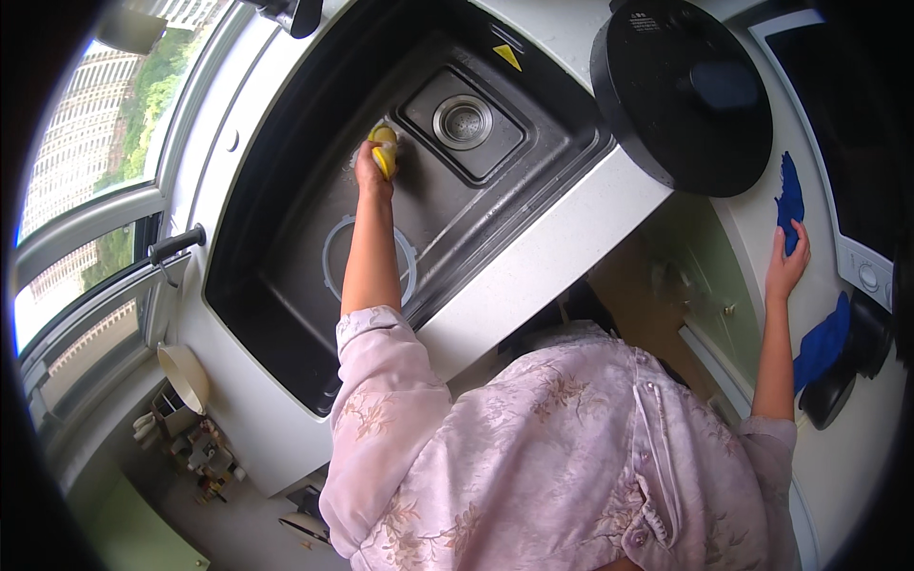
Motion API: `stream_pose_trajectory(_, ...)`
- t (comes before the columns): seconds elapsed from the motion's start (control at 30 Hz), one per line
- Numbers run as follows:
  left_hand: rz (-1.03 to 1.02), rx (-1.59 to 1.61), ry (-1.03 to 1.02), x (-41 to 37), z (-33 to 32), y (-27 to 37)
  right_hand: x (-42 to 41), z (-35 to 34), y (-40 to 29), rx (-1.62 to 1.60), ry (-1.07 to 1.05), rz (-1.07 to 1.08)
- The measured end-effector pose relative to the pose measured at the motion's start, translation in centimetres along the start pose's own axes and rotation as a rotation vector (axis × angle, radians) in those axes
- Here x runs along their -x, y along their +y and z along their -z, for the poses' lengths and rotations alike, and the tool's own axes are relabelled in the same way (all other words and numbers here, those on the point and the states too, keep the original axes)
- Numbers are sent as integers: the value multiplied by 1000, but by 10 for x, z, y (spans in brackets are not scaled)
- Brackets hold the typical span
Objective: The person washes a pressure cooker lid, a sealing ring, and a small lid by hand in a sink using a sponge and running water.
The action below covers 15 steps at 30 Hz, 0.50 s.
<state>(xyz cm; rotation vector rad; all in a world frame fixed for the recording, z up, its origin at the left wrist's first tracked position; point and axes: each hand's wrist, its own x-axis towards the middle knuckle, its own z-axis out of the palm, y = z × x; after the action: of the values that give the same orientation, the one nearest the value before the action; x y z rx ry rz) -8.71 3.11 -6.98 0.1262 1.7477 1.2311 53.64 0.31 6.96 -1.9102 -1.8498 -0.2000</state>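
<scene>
Inside the black kitchen sink (300, 214), my left hand (373, 168) holds a yellow sponge (384, 151) with some suds around it, to the left of the round metal drain strainer (463, 123). Partly beneath my left forearm lies a pale translucent sealing ring (326, 260) on the sink floor. Far to the right, my right hand (788, 260) has its fingers on a blue cloth (790, 203) on the white counter. Whether the fingers pinch the cloth cannot be told.
A large round black appliance or lid (685, 100) stands at the sink's right corner. A second blue cloth (825, 346) lies beside black items near a white-framed appliance with a dial (867, 276). A cream bowl (184, 377) is at the lower left, and a window lines the left side.
</scene>
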Motion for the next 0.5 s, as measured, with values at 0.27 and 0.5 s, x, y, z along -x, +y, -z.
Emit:
stream_pose_trajectory(0.27, 183, 863, -594, 80, -43, 57, 1, 0, -5, 8, 15, 6)
stream_pose_trajectory(0.5, -39, 510, -584, 73, -80, 65, 1, -10, 26, 7, 7, 18)
